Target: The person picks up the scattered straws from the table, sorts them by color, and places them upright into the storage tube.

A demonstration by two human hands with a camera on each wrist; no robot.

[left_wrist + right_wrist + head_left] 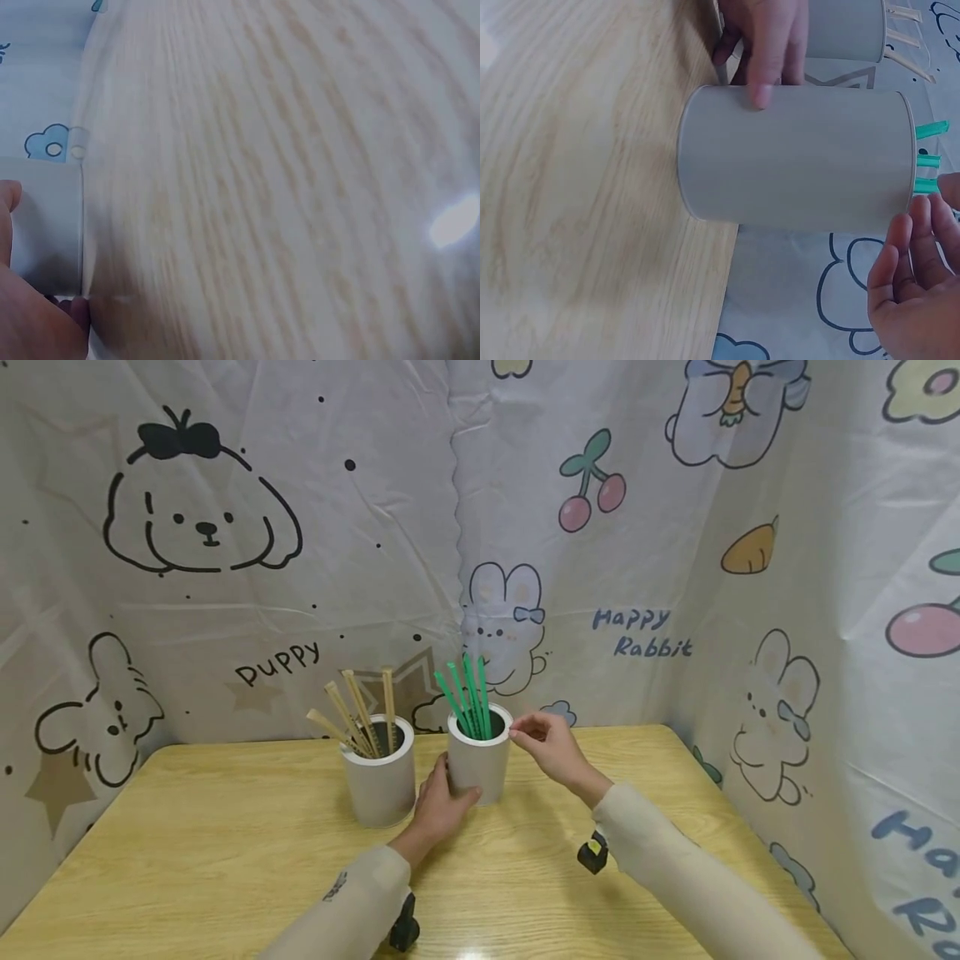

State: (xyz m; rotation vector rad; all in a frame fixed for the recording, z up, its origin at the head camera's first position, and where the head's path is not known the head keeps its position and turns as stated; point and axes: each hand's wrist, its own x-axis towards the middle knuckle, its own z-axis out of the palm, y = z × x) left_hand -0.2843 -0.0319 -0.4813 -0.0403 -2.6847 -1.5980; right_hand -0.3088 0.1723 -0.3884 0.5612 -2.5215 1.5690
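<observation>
A white cylindrical holder with several green sticks in it stands upright toward the back of the table. My left hand grips its lower left side, thumb across the front; the fingers behind are partly hidden. At the right of its rim is my right hand, with loosely bent fingertips at the edge. In the right wrist view, the fingers are beside the rim, and the thumb lies near the green sticks. The left wrist view catches only part of the holder and left hand.
Just left of the gripped holder stands a second white holder with several tan sticks leaning in it. Both are on a light wood-grain table. A printed cloth hangs behind and along the sides of the table.
</observation>
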